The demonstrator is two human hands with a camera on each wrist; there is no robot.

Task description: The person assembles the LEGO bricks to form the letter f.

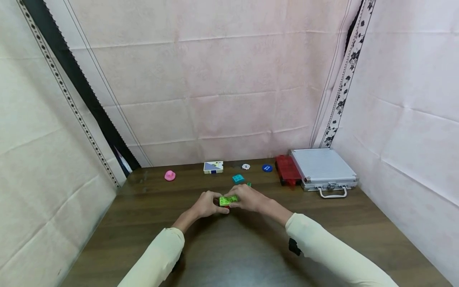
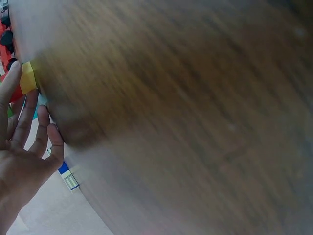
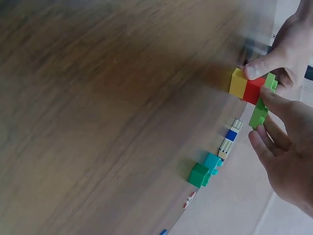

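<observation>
The head camera looks forward and down from farther off, the table (image 1: 229,247) across the lower frame. Both wrist cameras look from close and low, tilted sideways: stacked bricks (image 2: 29,76) sit at the left one's left edge, the right one's upper right. All three share them.

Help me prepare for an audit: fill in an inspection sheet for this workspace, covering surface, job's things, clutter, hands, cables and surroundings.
Surface: brown wood-grain table, glossy toward the front.
Job's things: lime brick atop red brick, yellow brick below; whether the lime one is fully seated, cannot tell.
Clutter: teal brick and green brick beyond the hands; pink piece, patterned block, white piece and blue disc toward the back; red object beside silver case at right.
Hands: left hand pinches the red brick; right hand grips the lime brick.
Cables: nothing seen.
Surroundings: pale cloth behind and at both sides.
</observation>
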